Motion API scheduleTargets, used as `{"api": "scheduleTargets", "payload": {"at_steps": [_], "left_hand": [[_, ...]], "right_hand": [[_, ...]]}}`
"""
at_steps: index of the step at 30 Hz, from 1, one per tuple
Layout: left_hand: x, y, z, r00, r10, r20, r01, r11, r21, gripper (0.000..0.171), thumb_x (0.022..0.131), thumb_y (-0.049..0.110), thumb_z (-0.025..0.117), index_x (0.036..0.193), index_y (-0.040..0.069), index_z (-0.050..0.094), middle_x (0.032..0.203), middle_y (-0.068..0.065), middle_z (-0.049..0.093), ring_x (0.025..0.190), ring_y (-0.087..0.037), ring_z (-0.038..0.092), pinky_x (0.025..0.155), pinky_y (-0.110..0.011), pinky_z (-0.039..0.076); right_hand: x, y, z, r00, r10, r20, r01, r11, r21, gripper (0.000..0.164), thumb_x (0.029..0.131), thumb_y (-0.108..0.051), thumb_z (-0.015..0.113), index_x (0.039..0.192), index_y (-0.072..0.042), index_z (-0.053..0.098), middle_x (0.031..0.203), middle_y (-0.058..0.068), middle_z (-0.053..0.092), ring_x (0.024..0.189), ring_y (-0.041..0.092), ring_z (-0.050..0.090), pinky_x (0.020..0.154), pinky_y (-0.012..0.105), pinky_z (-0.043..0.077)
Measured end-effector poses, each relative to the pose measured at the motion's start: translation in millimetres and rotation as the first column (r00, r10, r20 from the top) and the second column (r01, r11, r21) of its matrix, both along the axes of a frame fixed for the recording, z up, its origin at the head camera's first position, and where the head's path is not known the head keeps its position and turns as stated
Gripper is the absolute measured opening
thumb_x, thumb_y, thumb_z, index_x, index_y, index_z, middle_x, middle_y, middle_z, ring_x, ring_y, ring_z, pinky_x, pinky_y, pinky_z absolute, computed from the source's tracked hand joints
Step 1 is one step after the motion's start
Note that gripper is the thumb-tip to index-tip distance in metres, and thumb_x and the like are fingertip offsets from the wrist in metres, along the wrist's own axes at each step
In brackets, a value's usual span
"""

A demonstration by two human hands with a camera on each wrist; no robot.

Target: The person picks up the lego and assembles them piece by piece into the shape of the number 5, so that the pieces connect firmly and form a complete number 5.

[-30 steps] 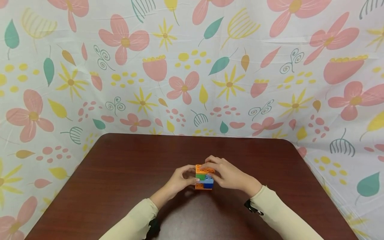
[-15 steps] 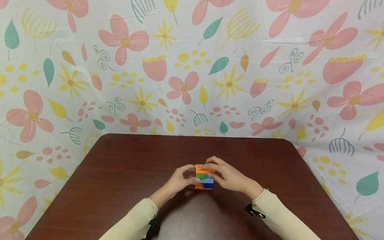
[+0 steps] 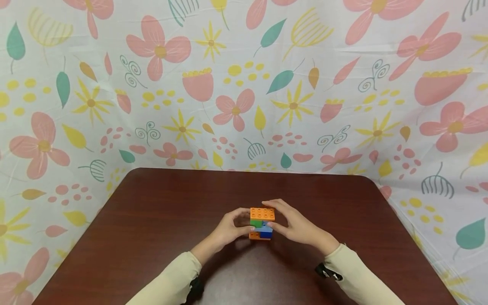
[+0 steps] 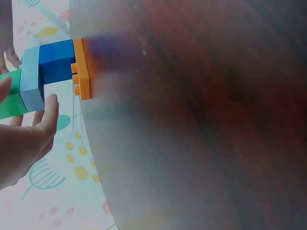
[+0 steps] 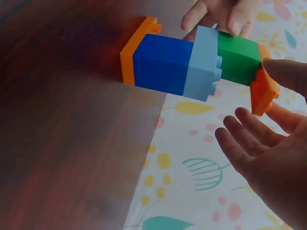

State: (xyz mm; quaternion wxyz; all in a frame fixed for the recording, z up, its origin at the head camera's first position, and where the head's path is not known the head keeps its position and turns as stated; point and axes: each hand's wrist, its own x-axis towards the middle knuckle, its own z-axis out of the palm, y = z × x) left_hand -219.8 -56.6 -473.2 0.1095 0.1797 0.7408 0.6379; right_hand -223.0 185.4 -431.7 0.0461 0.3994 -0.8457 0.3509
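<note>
A small stack of toy building bricks stands upright on the table in the head view. From bottom to top it has an orange plate (image 5: 128, 57), a dark blue brick (image 5: 162, 63), a light blue brick (image 5: 201, 64), a green brick (image 5: 238, 56) and a studded orange plate (image 3: 262, 213). My left hand (image 3: 225, 228) holds the stack from the left around the green and light blue bricks, thumb in front. At the right, my right hand (image 3: 299, 224) has its fingers spread loosely about the top plate; its thumb is at the plate's edge, contact unclear.
The dark brown table (image 3: 171, 203) has rounded far corners. Behind and beside it hangs a white floral cloth (image 3: 213, 55). Black bands (image 3: 328, 272) show at both sleeve cuffs.
My right fingers have lifted off the top orange plate and shifted slightly right and back, uncovering its studs. My left hand keeps its hold, and the stack stays upright.
</note>
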Motion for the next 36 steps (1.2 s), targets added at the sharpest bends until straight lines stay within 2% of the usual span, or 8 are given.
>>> {"api": "scheduleTargets", "payload": {"at_steps": [8, 12, 16, 20, 23, 26, 29, 36], "left_hand": [[3.3, -1.1, 0.2, 0.999, 0.032, -0.005, -0.032, 0.999, -0.012, 0.049, 0.085, 0.012, 0.075, 0.130, 0.011, 0.056, 0.120, -0.009, 0.062, 0.110, -0.026, 0.060, 0.083, -0.034, 0.054], [5.6, -0.6, 2.6, 0.999, 0.032, -0.017, -0.032, 0.999, 0.017, 0.051, 0.085, 0.010, 0.074, 0.133, 0.010, 0.054, 0.122, -0.012, 0.060, 0.112, -0.028, 0.059, 0.085, -0.035, 0.054], [7.3, 0.5, 4.0, 0.998, 0.036, -0.059, -0.033, 0.998, 0.052, 0.054, 0.086, 0.006, 0.072, 0.135, 0.006, 0.051, 0.126, -0.015, 0.057, 0.115, -0.031, 0.056, 0.094, -0.042, 0.049], [9.2, 1.5, 7.8, 0.995, 0.039, -0.095, -0.034, 0.998, 0.060, 0.054, 0.086, 0.003, 0.071, 0.136, 0.007, 0.051, 0.129, -0.016, 0.055, 0.119, -0.033, 0.053, 0.099, -0.049, 0.044], [12.6, 2.1, 15.6, 0.994, 0.029, -0.105, -0.021, 0.997, 0.080, 0.053, 0.086, 0.000, 0.069, 0.136, 0.006, 0.050, 0.129, -0.019, 0.055, 0.120, -0.036, 0.052, 0.100, -0.052, 0.042], [18.4, 2.1, 28.1, 0.992, 0.019, -0.121, -0.007, 0.995, 0.098, 0.051, 0.086, -0.003, 0.068, 0.134, 0.001, 0.050, 0.129, -0.022, 0.054, 0.121, -0.038, 0.050, 0.100, -0.054, 0.042], [23.9, 2.1, 38.0, 0.990, 0.029, -0.140, -0.015, 0.995, 0.102, 0.047, 0.088, -0.001, 0.067, 0.133, 0.000, 0.051, 0.128, -0.022, 0.055, 0.121, -0.037, 0.050, 0.099, -0.052, 0.042], [9.4, 1.7, 12.1, 0.987, 0.048, -0.155, -0.033, 0.995, 0.096, 0.045, 0.090, 0.012, 0.069, 0.132, 0.014, 0.054, 0.129, -0.008, 0.056, 0.120, -0.023, 0.052, 0.096, -0.033, 0.047]], "right_hand": [[2.5, 11.4, -10.4, 0.996, -0.072, 0.049, 0.072, 0.997, 0.002, 0.056, 0.090, -0.019, 0.069, 0.139, -0.007, 0.045, 0.132, 0.010, 0.052, 0.118, 0.024, 0.053, 0.094, 0.050, 0.047], [4.4, 15.0, -15.9, 0.991, -0.093, 0.100, 0.094, 0.996, -0.009, 0.056, 0.091, -0.018, 0.068, 0.140, -0.005, 0.044, 0.133, 0.011, 0.051, 0.117, 0.030, 0.054, 0.094, 0.053, 0.046], [5.9, 16.8, -22.5, 0.985, -0.104, 0.136, 0.109, 0.994, -0.029, 0.056, 0.091, -0.013, 0.067, 0.140, -0.004, 0.043, 0.132, 0.011, 0.052, 0.115, 0.033, 0.056, 0.093, 0.055, 0.046], [6.3, 17.7, -30.8, 0.980, -0.108, 0.164, 0.116, 0.992, -0.039, 0.056, 0.091, -0.013, 0.067, 0.142, -0.006, 0.042, 0.131, 0.007, 0.053, 0.115, 0.028, 0.057, 0.094, 0.052, 0.046], [6.0, 18.2, -36.6, 0.974, -0.110, 0.196, 0.122, 0.991, -0.050, 0.056, 0.092, -0.019, 0.066, 0.142, -0.008, 0.041, 0.130, 0.006, 0.054, 0.115, 0.026, 0.058, 0.095, 0.051, 0.046], [5.2, 18.4, -41.5, 0.966, -0.096, 0.240, 0.115, 0.991, -0.066, 0.057, 0.094, -0.023, 0.065, 0.142, -0.007, 0.040, 0.131, 0.010, 0.053, 0.116, 0.028, 0.057, 0.095, 0.052, 0.045], [3.7, 18.0, -44.7, 0.952, -0.067, 0.300, 0.096, 0.992, -0.085, 0.059, 0.094, -0.024, 0.064, 0.144, -0.006, 0.037, 0.136, 0.014, 0.050, 0.119, 0.032, 0.055, 0.096, 0.052, 0.045], [2.8, 15.5, -50.4, 0.913, -0.054, 0.405, 0.097, 0.992, -0.086, 0.055, 0.095, -0.021, 0.063, 0.142, -0.008, 0.039, 0.138, 0.015, 0.048, 0.122, 0.033, 0.052, 0.098, 0.054, 0.043]]}}
